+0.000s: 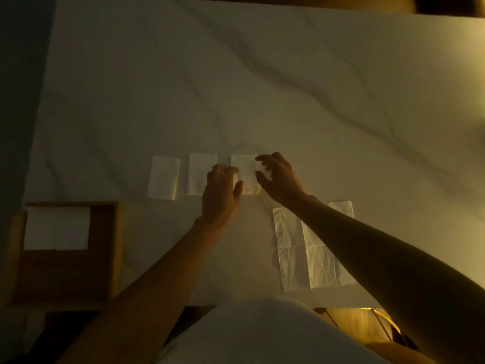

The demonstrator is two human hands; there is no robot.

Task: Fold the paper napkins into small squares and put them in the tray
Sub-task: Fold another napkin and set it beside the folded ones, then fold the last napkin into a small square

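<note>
The person's white-clad torso (262, 334) fills the bottom edge, both bare forearms reaching forward over a creased white cloth (236, 88) that covers the work surface. The left hand (221, 191) lies palm-down, fingers loosely spread, its fingertips at the left edge of a small folded napkin (245, 177), a pale, matte, near-square piece. The right hand (279, 177) hovers at that napkin's right edge, fingers curled and parted; whether it grips the paper cannot be told. Two further folded napkins, upright rectangles, lie in the same row to the left: one (199, 173) just beside the left hand, another (164, 177) beyond it. Two unfolded napkins (291, 248), long crinkled strips with visible crease lines, lie side by side partly beneath the right forearm. At lower left, a square wooden tray (115, 248) with a dark woven floor holds two folded squares (56, 228) side by side in its far-left corner.
</note>
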